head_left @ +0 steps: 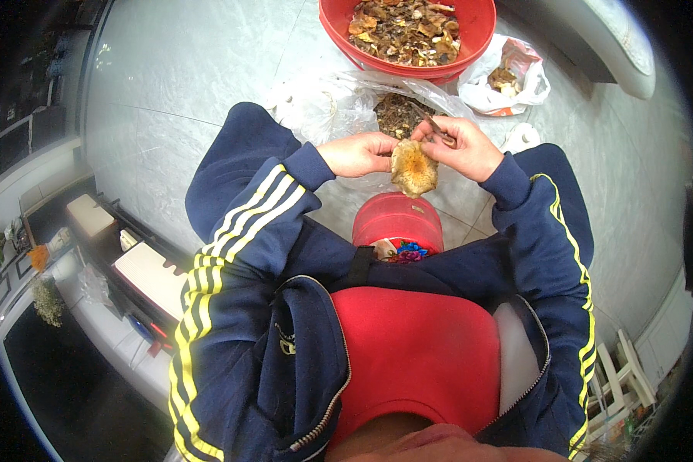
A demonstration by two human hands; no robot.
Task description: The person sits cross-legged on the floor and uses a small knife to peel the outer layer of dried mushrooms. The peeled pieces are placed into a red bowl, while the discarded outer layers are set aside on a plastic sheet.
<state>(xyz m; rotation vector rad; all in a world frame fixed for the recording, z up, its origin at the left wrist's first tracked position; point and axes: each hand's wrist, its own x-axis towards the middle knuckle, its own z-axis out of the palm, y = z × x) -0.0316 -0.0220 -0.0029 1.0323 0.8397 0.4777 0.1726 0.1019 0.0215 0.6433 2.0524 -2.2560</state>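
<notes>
A pale yellow-brown mushroom cap (414,167) with a darker orange middle is held in front of me, top side facing up. My left hand (358,155) pinches its left edge between thumb and fingers. In my right hand (465,149) is a slim brown-handled tool (437,127), apparently a small knife, pointing up and left. My right fingertips also touch the mushroom's upper right edge. Under the hands lies an open clear plastic bag (323,110) with dark crumbly debris (401,112) in it. The mushroom's underside and stem are hidden.
A red bucket (334,32) of mushrooms and pieces (407,34) stands beyond the bag. Right of it is a white plastic bag (531,92) holding mushroom pieces. A red plastic object (397,216) with a flower print sits between my legs. White furniture (623,52) juts in at upper right.
</notes>
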